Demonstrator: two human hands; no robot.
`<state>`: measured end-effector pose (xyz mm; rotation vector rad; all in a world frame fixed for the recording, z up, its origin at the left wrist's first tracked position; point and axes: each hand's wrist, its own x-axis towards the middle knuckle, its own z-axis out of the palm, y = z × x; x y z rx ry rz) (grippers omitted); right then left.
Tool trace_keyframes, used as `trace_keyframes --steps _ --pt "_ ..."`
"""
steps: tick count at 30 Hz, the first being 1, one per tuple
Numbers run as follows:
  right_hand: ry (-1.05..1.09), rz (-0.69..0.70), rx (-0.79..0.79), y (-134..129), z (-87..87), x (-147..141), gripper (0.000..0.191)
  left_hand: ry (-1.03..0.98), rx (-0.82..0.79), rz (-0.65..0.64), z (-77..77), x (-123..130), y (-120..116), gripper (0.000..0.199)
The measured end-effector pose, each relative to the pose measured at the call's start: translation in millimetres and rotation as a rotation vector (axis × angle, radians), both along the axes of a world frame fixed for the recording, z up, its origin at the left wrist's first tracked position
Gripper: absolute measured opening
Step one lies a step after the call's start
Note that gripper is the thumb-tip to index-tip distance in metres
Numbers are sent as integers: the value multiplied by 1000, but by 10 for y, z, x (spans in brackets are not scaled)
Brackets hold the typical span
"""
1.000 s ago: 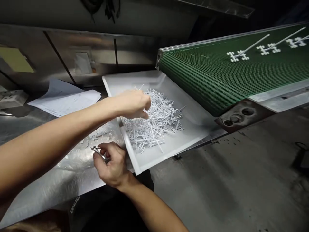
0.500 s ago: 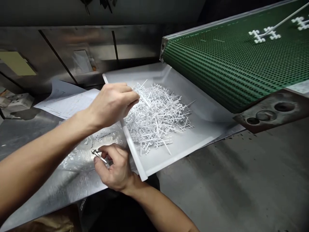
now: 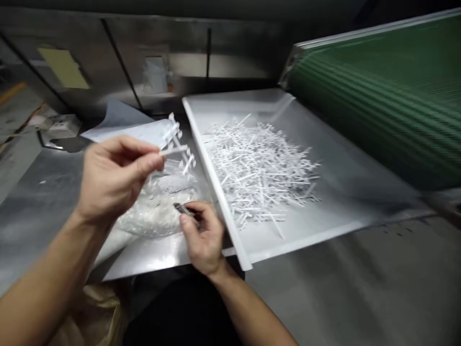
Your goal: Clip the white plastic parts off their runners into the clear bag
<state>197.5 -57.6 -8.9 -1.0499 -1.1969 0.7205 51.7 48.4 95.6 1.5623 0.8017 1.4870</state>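
My left hand [image 3: 120, 175] pinches the stem of a white branched plastic sprue [image 3: 180, 148], holding it up above the bench. Lower and to the right, my right hand [image 3: 204, 233] is closed around small metal clippers [image 3: 184, 209], their jaws pointing left. Beneath the sprue lies a clear plastic bag [image 3: 158, 226] with whitish bits in or on it. Beside my right hand stands a white tray [image 3: 230, 233] holding a heap of white plastic sprues [image 3: 262, 168]. Motion blur hides the fine detail of the small parts.
A green conveyor belt [image 3: 374, 96] comes in above the tray from the right. Paper sheets [image 3: 126, 125] lie on the metal bench [image 3: 43, 187] behind my left hand. A white socket box [image 3: 65, 126] sits at far left, and a brown bag [image 3: 97, 312] is below the bench edge.
My left hand has moved left from over the tray and lifted a sprue into plain view. The right hand still grips the clippers. The whole view has swung left.
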Motion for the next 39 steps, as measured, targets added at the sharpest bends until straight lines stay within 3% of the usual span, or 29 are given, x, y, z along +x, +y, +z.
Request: trace_keyframes --steps 3,5,7,10,14,16,20,23,30,39 --pt "204 128 -101 11 4 33 17 -69 -252 39 -454 -377 -406 37" --pt "323 243 -128 45 21 28 20 -52 -303 79 -700 -502 -604 35" --pt "361 320 -143 74 47 13 22 45 -282 61 -826 -554 -713 27" --pt "352 335 -159 95 83 3 24 231 -224 -38 -803 -584 -739 13" --pt "324 304 -154 81 86 24 18 503 -117 -178 -675 -638 -668 14" --pt "302 274 -157 63 76 39 15 603 -28 -181 -667 -660 -637 13" --pt "230 134 -197 40 83 61 12 519 105 -32 -736 -658 -613 11" --pt "145 104 -222 41 130 49 11 532 175 37 -784 -635 -618 10" --pt "-46 148 -194 15 179 -9 12 639 268 -42 -855 -595 -623 8" --pt "-50 211 -212 1 183 -11 9 660 256 -52 -881 -573 -612 12"
